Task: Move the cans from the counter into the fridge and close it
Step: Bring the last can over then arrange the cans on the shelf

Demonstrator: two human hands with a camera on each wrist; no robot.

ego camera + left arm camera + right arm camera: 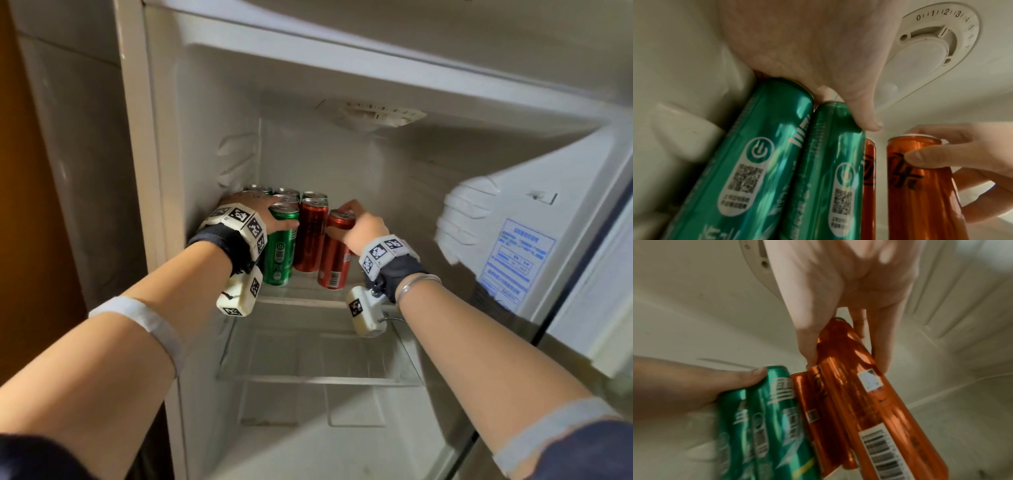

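Slim green and red cans stand on the fridge's upper glass shelf (301, 298). My left hand (251, 209) reaches over the left group; its palm covers two green can tops and its thumb wraps the front green can (281, 253) (830, 170). My right hand (364, 226) grips the front red can (334, 265) (859, 386) near its top, thumb on one side and fingers on the other. A second red can (312, 240) stands between the two held cans. Several more cans (288, 192) stand behind, partly hidden.
The right half of the upper shelf is bare. A lower glass shelf (318, 378) sits beneath. The open fridge door (513, 260) with a blue label stands at the right. A thermostat dial (931, 40) is on the wall above the cans.
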